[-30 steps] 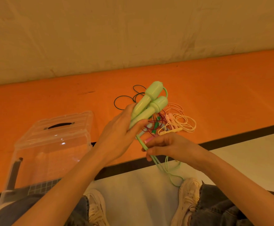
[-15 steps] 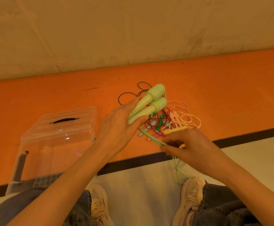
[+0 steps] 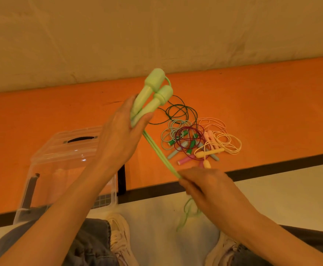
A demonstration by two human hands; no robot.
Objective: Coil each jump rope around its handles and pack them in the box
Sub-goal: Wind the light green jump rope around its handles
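Frame centre: your left hand (image 3: 118, 139) clamps 2 handles (image 3: 153, 95); right hand (image 3: 204, 185) pinches cord (image 3: 156, 152) taut. Coiling starts; wrap next.

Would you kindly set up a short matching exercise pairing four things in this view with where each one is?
Things:
1. light green handles
2. light green cord
3. clear box
4. pile of ropes

Places:
A. loose on the orange floor
B. stretched between both hands
C. gripped in the left hand
D. behind the left forearm

Pairs: 1-C, 2-B, 3-D, 4-A. The right hand pinches the cord's lower end.
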